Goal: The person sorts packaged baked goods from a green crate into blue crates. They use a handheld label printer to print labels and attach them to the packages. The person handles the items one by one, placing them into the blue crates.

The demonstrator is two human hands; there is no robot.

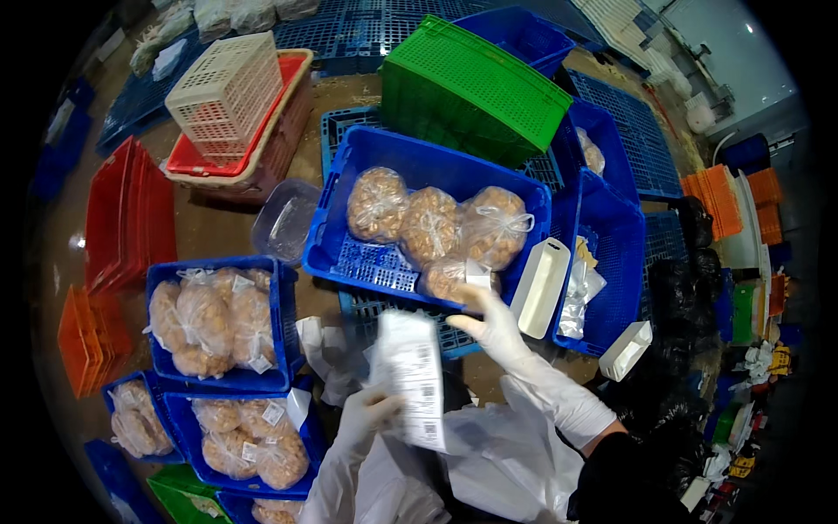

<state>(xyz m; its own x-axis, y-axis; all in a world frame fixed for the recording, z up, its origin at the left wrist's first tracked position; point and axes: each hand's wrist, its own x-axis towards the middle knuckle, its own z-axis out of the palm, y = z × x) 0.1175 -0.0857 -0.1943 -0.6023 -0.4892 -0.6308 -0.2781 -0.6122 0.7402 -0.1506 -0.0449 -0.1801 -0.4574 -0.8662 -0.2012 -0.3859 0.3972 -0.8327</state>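
Observation:
My left hand [368, 412], in a white glove, is closed on a strip of printed labels [419, 380] that hangs in front of me. My gloved right hand [488, 321] reaches over the near rim of a large blue plastic crate [425, 147], thumb apart from the fingers. Its fingertips are at a white label [478, 274] on the nearest knotted clear bag [445, 280] of light brown pieces; whether they grip the label cannot be told. Three more such bags, one of them a tied bag [430, 223], lie behind it in the crate.
Blue crates of filled bags [203, 321] stand at left, several bags bearing labels. A clear tub [285, 219] and a white basket [226, 92] are beyond. Right of the large crate are a white plastic container [541, 288] and another blue crate [605, 262]. A green crate [471, 92] lies behind.

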